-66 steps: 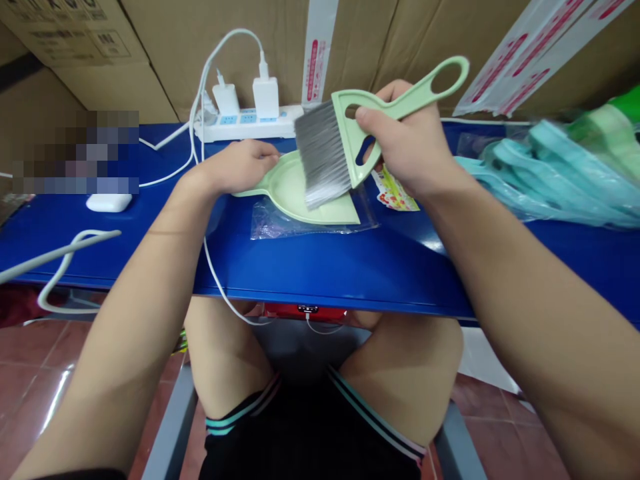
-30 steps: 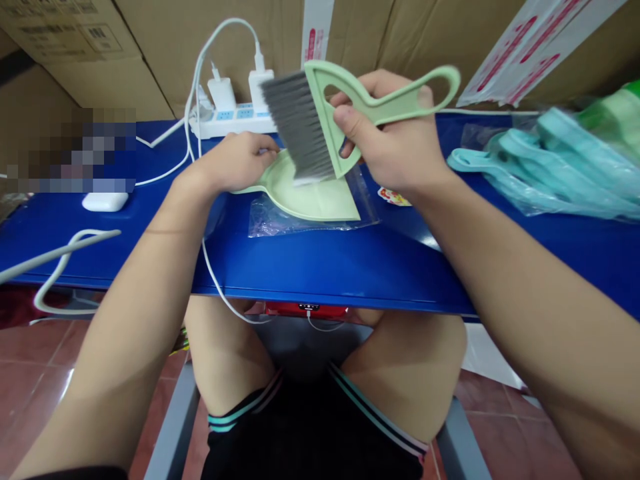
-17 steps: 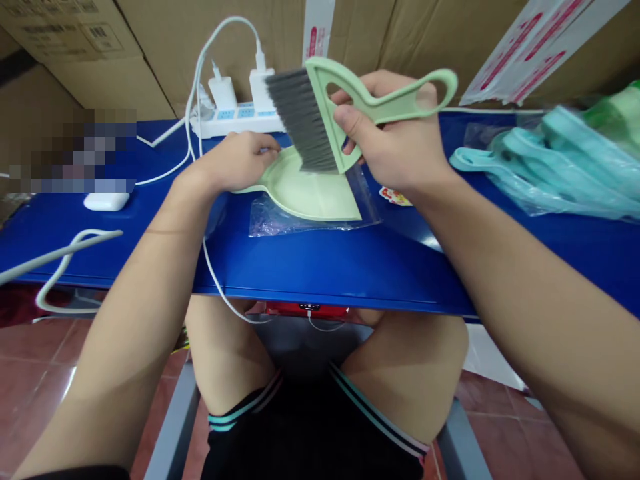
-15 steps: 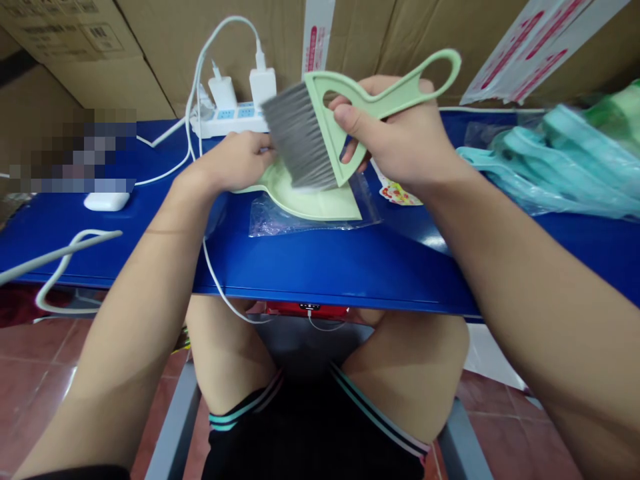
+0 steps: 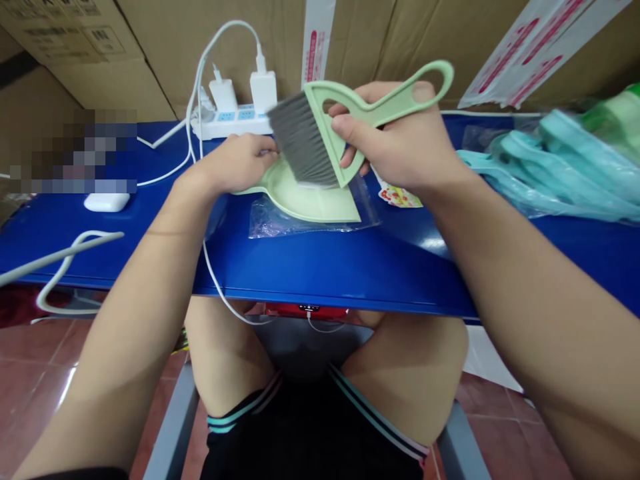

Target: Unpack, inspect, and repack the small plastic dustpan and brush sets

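The desk is glossy blue, with a long front edge. Behind the desk, brown cardboard stands like a wall, reaching out of view. Print marks the cardboard behind the desk's left end; white tape with red lettering runs down it behind the desk's middle and slants behind its right part. Below the desk, the floor is reddish tile. In front of the desk is a dark grey seat. Light glints on the desk and on tiles below its left end.
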Available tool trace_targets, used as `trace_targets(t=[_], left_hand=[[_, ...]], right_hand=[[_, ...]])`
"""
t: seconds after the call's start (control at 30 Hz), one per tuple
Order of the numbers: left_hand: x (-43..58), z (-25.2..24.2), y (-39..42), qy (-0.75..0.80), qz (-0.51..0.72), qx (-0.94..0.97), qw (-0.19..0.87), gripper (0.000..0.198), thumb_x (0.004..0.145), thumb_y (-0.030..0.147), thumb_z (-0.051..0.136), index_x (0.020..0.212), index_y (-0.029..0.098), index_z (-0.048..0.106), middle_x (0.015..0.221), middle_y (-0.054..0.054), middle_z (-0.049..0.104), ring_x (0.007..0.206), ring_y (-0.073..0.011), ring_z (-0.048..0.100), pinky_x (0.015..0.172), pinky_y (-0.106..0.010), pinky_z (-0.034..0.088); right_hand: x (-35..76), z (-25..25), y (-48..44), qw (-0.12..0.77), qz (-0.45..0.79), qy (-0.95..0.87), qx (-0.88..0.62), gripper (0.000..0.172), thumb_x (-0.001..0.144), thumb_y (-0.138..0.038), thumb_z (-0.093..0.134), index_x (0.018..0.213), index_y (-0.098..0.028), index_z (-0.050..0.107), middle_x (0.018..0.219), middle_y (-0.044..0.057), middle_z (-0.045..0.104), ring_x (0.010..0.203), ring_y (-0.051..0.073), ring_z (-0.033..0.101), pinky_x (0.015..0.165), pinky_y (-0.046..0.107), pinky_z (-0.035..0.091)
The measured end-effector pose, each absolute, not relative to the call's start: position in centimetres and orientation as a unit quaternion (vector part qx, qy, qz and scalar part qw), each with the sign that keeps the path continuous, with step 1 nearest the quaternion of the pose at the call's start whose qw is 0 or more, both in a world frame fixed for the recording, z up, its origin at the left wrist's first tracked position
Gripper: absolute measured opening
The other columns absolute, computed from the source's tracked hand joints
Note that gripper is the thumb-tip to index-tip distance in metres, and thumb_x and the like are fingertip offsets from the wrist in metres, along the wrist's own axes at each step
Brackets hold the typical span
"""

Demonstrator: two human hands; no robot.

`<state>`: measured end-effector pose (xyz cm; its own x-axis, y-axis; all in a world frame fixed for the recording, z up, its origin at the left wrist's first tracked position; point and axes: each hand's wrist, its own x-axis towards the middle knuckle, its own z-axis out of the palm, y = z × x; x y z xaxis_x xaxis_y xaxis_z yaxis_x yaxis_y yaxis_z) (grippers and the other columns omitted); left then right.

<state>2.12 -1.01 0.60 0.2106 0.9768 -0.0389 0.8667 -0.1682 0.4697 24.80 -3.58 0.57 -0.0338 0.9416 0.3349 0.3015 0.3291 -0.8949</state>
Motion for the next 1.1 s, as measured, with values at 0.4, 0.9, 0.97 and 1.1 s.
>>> trace_targets(t=[0.4, 0.9, 0.97, 1.1], left_hand=[[1.2, -1.0, 0.6, 0.577, 0.166, 0.780, 0.174, 0.039, 0.093, 0.035, 0.053, 0.115, 0.018, 0.081, 0.122, -0.006, 0.080, 0.138, -0.0312, 0.070, 0.138, -0.058, 0.044], [1.7, -0.9, 0.4, 0.596, 0.193, 0.760, 0.172, 0.026, 0.090, 0.023, 0.055, 0.095, 0.016, 0.079, 0.108, -0.008, 0.079, 0.132, -0.0321, 0.071, 0.137, -0.057, 0.045], [1.6, -1.0, 0.4, 0.597, 0.195, 0.758, 0.175, 0.024, 0.090, 0.023, 0.055, 0.092, 0.016, 0.078, 0.106, -0.008, 0.078, 0.131, -0.0328, 0.072, 0.136, -0.059, 0.045], [1.6, -1.0, 0.5, 0.599, 0.194, 0.755, 0.186, 0.028, 0.092, 0.030, 0.054, 0.094, 0.018, 0.079, 0.103, -0.006, 0.077, 0.125, -0.0305, 0.073, 0.136, -0.061, 0.046]], right_hand=[[25.0, 1.2, -3.2, 0.493, 0.352, -0.630, -0.486, 0.019, 0.101, -0.009, 0.068, 0.086, -0.018, 0.062, 0.056, -0.011, 0.054, 0.044, 0.003, 0.061, 0.037, 0.015, 0.039], [24.9, -1.0, -2.3, 0.463, 0.437, -0.664, -0.393, 0.016, 0.099, -0.011, 0.072, 0.114, -0.017, 0.071, 0.076, -0.009, 0.071, 0.060, 0.002, 0.070, 0.050, 0.014, 0.049], [25.0, -1.0, -2.2, 0.460, 0.447, -0.662, -0.387, 0.016, 0.100, -0.011, 0.070, 0.114, -0.018, 0.070, 0.078, -0.009, 0.072, 0.062, 0.003, 0.071, 0.051, 0.013, 0.049], [25.3, -1.1, -2.0, 0.478, 0.447, -0.648, -0.389, 0.020, 0.099, -0.009, 0.068, 0.117, -0.018, 0.068, 0.080, -0.009, 0.072, 0.064, 0.002, 0.072, 0.054, 0.011, 0.051]])
